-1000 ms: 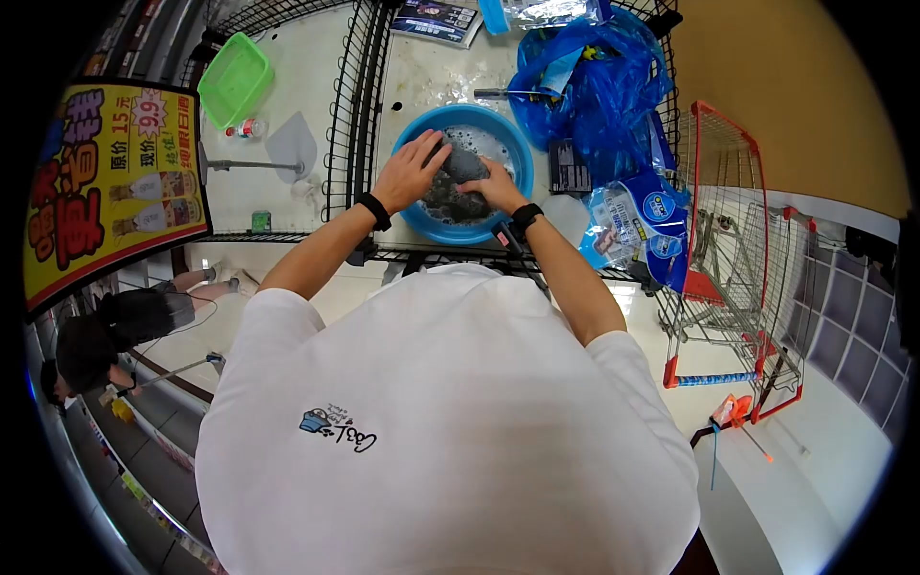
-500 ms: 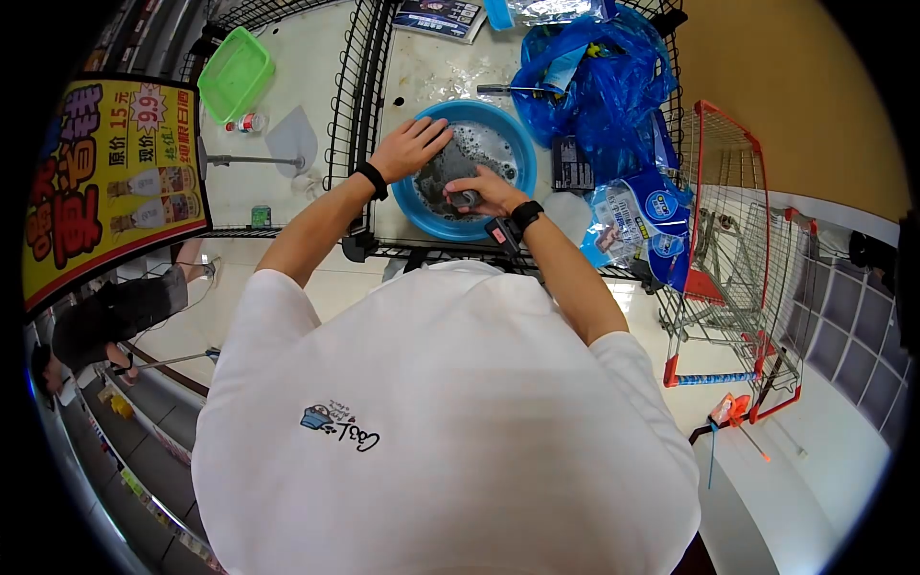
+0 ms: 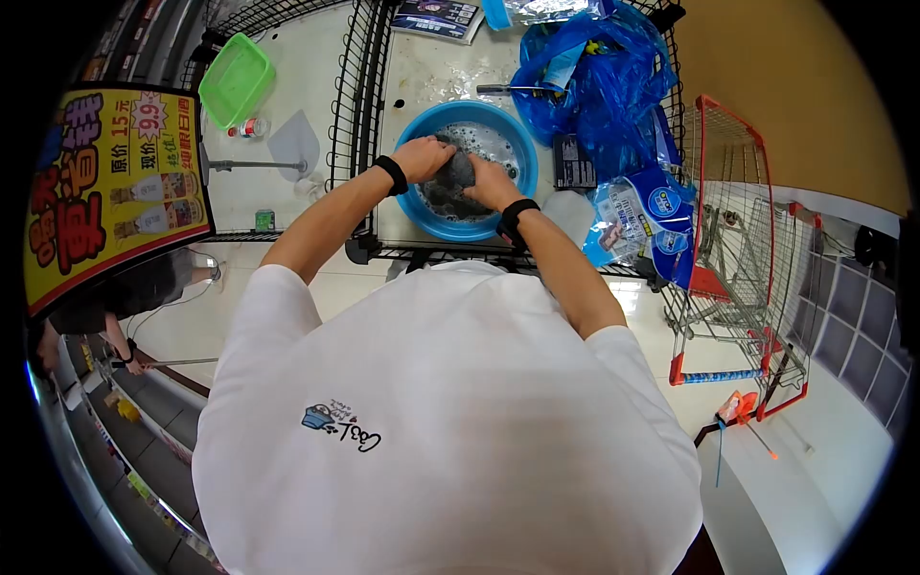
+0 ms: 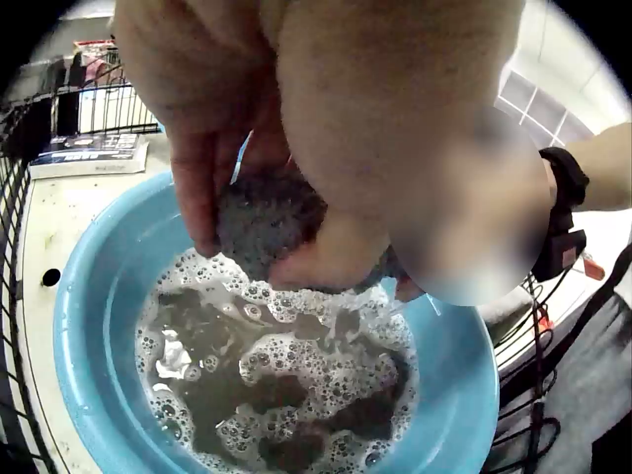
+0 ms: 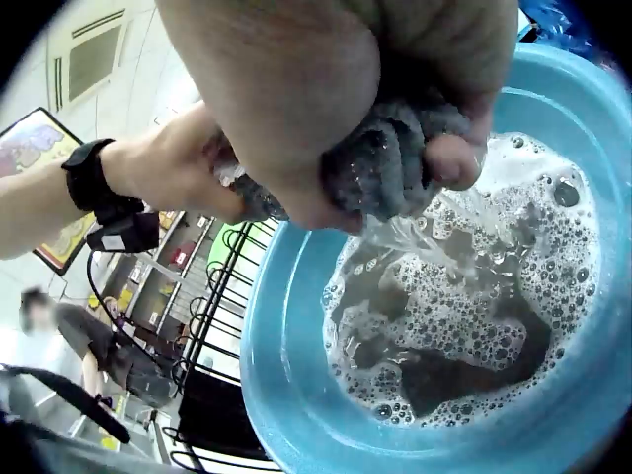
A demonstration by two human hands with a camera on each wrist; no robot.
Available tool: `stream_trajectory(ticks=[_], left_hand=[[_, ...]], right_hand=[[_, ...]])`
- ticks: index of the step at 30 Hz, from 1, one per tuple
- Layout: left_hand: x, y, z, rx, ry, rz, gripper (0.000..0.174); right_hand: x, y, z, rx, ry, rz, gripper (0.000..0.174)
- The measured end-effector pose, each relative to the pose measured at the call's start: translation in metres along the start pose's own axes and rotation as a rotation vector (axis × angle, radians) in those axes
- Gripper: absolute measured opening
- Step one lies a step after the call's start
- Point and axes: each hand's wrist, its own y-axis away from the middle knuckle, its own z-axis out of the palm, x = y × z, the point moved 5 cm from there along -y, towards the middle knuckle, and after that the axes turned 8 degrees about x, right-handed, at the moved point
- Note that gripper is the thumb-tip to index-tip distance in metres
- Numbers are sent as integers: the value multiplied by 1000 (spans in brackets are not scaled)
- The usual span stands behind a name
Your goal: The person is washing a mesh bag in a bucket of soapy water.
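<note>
Both hands grip a wet grey cloth [image 3: 458,171] over a round blue basin [image 3: 529,163]. My left hand [image 3: 422,158] holds the cloth's left part, with fingers curled round it in the left wrist view. Bunched folds of the cloth [image 5: 380,163] bulge from my right hand [image 3: 493,184], whose fingers and thumb close round it. A stream of water [image 5: 415,242] runs from it in the right wrist view. Below, the basin holds murky water [image 4: 247,395] with white suds on top.
Right of the basin lie a dark box [image 3: 573,161], a blue plastic bag [image 3: 613,105] and a blue-and-white package [image 3: 623,225]. A black wire rack [image 3: 350,105] runs along the left. Beyond it sits a green tray [image 3: 235,81]. Another person [image 3: 125,292] stands at lower left.
The cloth was low in the basin, with the left hand flat on it and the right hand gripping. Now the left hand's fingers curl round it too, and it is bunched between both hands.
</note>
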Motion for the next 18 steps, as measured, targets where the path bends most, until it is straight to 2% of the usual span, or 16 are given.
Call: stream_trajectory(ticks=[1, 3, 5, 7, 8, 10, 15, 18], left_hand=[[1, -1, -2, -1, -1, 0, 48], [-3, -3, 1, -140, 102, -81, 46], [-4, -3, -1, -144, 158, -106, 46], [-5, -1, 0, -149, 215, -139, 47], [-5, -1, 2, -157, 254, -179, 45], [-8, 1, 8, -179, 368, -248, 42], [-10, 7, 18, -187, 419, -276, 46], [-7, 13, 13, -128, 501, -342, 50]], right_hand=[[-2, 1, 0, 13, 48, -32, 64], [-3, 1, 2, 30, 113, -40, 61], [-4, 1, 3, 45, 178, -50, 58], [-8, 0, 2, 137, 284, -153, 43], [-7, -1, 4, 134, 277, -161, 43], [-12, -1, 0, 216, 352, -240, 32], [-10, 0, 0, 212, 445, -295, 31], [-12, 2, -3, 291, 496, -382, 33]])
